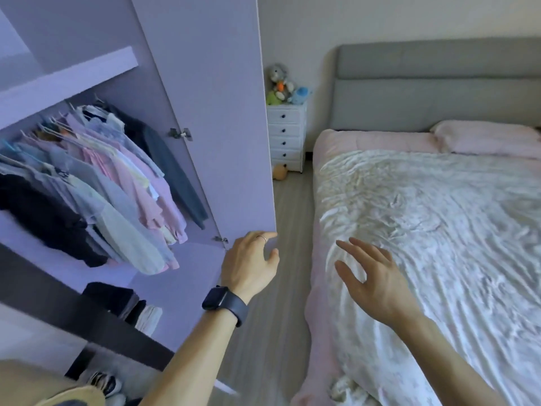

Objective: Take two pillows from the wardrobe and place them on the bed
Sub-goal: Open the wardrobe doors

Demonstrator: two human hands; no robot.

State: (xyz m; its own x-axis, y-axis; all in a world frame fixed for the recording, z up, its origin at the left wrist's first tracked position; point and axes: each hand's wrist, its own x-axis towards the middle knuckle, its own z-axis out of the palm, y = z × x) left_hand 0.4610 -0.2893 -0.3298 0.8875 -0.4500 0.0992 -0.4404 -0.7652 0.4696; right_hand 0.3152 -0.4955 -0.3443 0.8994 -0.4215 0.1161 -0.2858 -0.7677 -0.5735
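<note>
Bedroom seen: wardrobe [87, 171] open, bed [424, 230] alongside. Left hand [251, 265] curled on door edge [270, 200]; right hand [371, 276] spread wide, empty, above bed's near edge. One pillow [483, 139] noted at headboard; none visible in wardrobe. Step judged: door handling; shelf search needed next.

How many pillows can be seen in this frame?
1: a pink pillow lies at the head of the bed, by the grey headboard. None shows in the wardrobe; some may be hidden there.
</note>
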